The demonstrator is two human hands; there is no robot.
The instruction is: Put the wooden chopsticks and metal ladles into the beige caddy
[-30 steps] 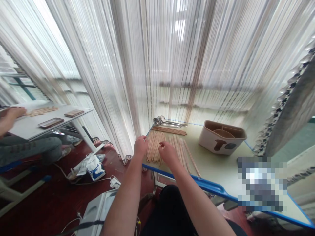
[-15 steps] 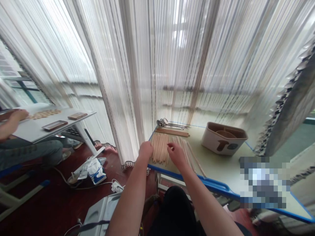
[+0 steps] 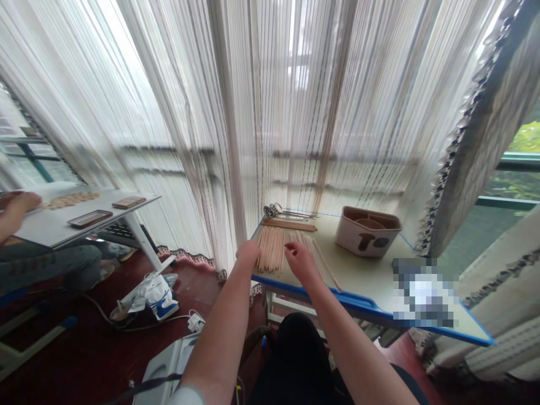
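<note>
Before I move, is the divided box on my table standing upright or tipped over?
Upright. The divided box rests on the table with its open compartments facing up and its side walls standing.

Left of the bin [image 3: 352,241], spoons [image 3: 278,211] lie behind sticks [image 3: 270,250].

curtains [image 3: 295,112] and tables [image 3: 358,275] show a room, kind unclear.

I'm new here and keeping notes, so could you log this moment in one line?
left hand: beside light sticks | right hand: near them | compartmented bin: on table
</note>
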